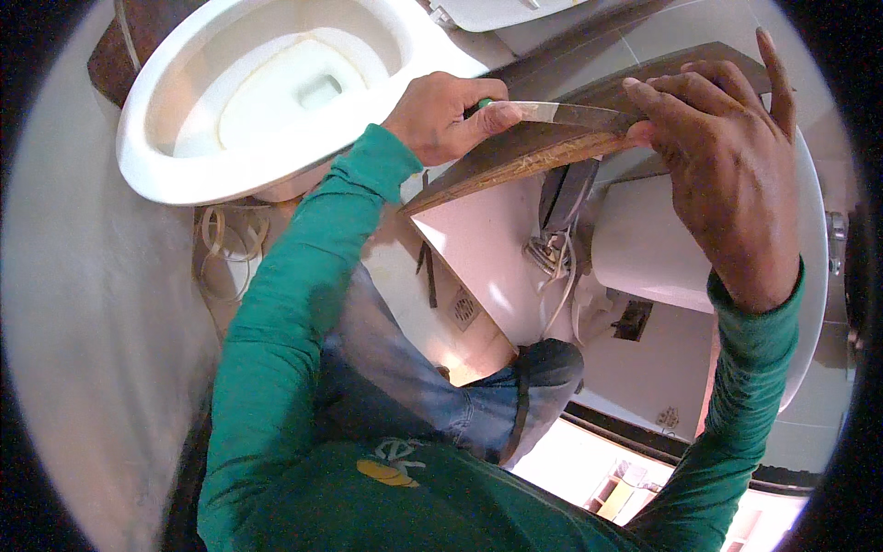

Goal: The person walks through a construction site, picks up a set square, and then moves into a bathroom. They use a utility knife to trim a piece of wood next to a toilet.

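A thin metal blade [575, 115] with a green handle [477, 108] spans between my hands over the edge of a dark brown wooden board [524, 170]. My left hand [448, 117] is closed round the handle, thumb pointing along the blade. At the blade's far end, my right hand [727, 152] pinches it between thumb and index finger, with the little finger raised; the tip is hidden there. The board's near edge is rough and lighter brown, and it runs slanting up to the right beneath both hands. A white panel [478, 248] lies below the board.
A white toilet bowl [152, 179] stands close to my left hand. Below the board are a dark corded tool [566, 195] and its cable. A white rounded basin [809, 230] is on the right. Loose hose [216, 239] and a floor drain [463, 310] lie lower down.
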`<state>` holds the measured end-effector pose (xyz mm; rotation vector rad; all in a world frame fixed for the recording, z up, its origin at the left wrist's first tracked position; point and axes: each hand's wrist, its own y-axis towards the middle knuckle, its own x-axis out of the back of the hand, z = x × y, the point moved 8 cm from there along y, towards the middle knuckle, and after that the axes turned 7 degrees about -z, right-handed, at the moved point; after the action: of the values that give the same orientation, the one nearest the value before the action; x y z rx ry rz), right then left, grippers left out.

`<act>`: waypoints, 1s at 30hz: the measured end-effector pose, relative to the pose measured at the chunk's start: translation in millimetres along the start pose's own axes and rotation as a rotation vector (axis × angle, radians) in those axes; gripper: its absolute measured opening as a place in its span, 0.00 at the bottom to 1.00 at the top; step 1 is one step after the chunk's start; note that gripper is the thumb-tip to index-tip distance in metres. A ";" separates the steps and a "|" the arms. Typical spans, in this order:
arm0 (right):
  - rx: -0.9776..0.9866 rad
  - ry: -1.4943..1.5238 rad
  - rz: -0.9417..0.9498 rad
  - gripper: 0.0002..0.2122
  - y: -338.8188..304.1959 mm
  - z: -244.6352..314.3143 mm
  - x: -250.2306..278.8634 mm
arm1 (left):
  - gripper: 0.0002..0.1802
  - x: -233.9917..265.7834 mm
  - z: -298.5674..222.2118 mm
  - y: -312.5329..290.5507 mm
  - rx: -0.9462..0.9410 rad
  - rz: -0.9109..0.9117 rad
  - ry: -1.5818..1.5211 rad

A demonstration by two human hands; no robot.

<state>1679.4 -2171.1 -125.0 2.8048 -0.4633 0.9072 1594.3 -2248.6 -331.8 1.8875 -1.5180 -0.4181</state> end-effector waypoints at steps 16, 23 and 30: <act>-0.010 0.049 -0.008 0.11 2.0 5.5 -2.3 | 0.32 -13.5 6.8 -16.1 0.018 -0.068 0.080; 0.007 0.032 -0.058 0.11 -3.2 12.4 -0.1 | 0.32 5.8 -1.5 -4.3 -0.078 -0.058 0.208; 0.024 0.020 -0.079 0.10 -3.3 9.9 -1.2 | 0.30 -3.8 2.9 -13.3 -0.024 -0.148 0.098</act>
<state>1685.0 -2170.1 -133.9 2.8108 -0.3378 0.9290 1601.2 -2244.5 -343.5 1.9794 -1.3094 -0.4023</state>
